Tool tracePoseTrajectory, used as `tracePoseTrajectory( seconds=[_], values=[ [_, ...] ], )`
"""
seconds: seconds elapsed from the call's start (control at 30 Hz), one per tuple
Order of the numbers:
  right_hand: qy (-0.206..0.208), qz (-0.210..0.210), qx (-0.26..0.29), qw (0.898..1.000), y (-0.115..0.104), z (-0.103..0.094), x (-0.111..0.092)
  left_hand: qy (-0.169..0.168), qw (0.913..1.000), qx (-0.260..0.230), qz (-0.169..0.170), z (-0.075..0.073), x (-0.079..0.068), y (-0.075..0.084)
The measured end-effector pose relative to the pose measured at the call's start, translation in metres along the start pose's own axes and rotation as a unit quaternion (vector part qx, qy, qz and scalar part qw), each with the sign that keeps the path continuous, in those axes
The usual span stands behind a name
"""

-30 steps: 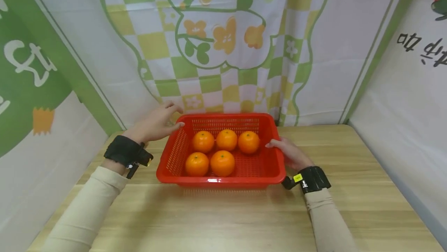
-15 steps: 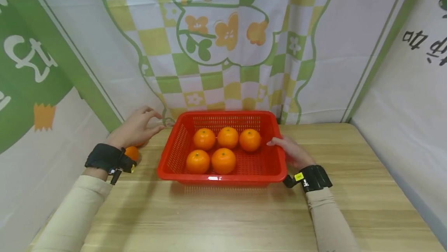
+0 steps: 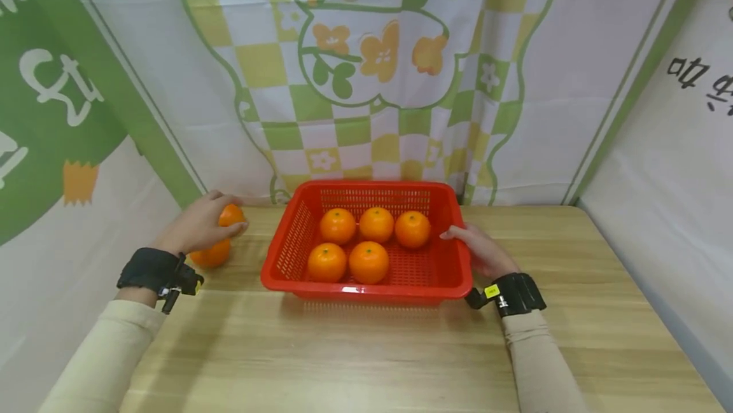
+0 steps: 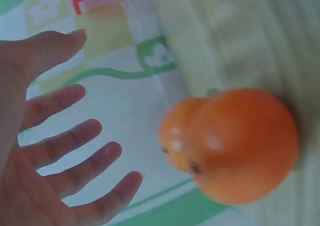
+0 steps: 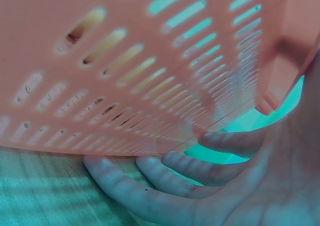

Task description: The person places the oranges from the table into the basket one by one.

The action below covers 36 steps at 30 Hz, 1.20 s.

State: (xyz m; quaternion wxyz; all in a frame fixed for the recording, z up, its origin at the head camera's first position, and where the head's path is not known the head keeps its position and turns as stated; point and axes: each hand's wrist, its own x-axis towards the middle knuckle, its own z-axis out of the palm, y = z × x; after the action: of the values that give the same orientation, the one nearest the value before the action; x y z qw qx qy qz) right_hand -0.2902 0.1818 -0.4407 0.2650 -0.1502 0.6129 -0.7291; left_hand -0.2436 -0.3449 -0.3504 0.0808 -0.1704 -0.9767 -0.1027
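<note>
My left hand [image 3: 197,225] hovers over two oranges at the table's left. The far orange [image 3: 231,214] shows between thumb and fingers in the head view, while the near orange [image 3: 213,254] is partly hidden beneath the hand. In the left wrist view the fingers [image 4: 75,138] are spread, apart from the larger-looking orange [image 4: 245,146]. A red plastic basket [image 3: 412,290] stands mid-table, holding several oranges [image 3: 369,263]. At its right side my right hand [image 3: 483,252] grips the rim, thumb over the top. Below it, fingertips [image 5: 97,167] reach the slotted outer wall in the right wrist view.
The wooden table [image 3: 355,362] ends at a patterned curtain [image 3: 355,133] close behind the basket. White and green panels [image 3: 658,209] flank it on both sides. Both wrists wear black straps [image 3: 150,270] with small cameras.
My left hand has moved from the basket's left rim leftward to the two oranges, which came into view. The right hand stays on the rim. The head view has shifted slightly.
</note>
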Motion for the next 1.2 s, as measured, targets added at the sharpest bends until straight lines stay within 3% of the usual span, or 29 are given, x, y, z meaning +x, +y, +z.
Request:
tracePoseTrajectory(
  seconds=[0.17, 0.37, 0.47, 1.2],
  values=[
    [0.005, 0.006, 0.0, 1.0, 0.004, -0.001, 0.0, -0.01, 0.9999, 0.012, 0.003, 0.009, -0.012, -0.014],
    [0.004, 0.005, 0.003, 1.0, 0.002, -0.002, -0.001, 0.027, 0.9985, 0.015, 0.045, 0.021, -0.017, -0.029],
    [0.004, 0.005, 0.004, 1.0, 0.0, -0.002, -0.002, 0.037, 0.998, 0.007, 0.05, 0.025, -0.019, -0.034],
    [-0.001, 0.003, 0.0, 1.0, 0.0, 0.001, 0.001, -0.03, 0.9986, 0.014, -0.041, 0.039, -0.029, -0.051]
  ],
)
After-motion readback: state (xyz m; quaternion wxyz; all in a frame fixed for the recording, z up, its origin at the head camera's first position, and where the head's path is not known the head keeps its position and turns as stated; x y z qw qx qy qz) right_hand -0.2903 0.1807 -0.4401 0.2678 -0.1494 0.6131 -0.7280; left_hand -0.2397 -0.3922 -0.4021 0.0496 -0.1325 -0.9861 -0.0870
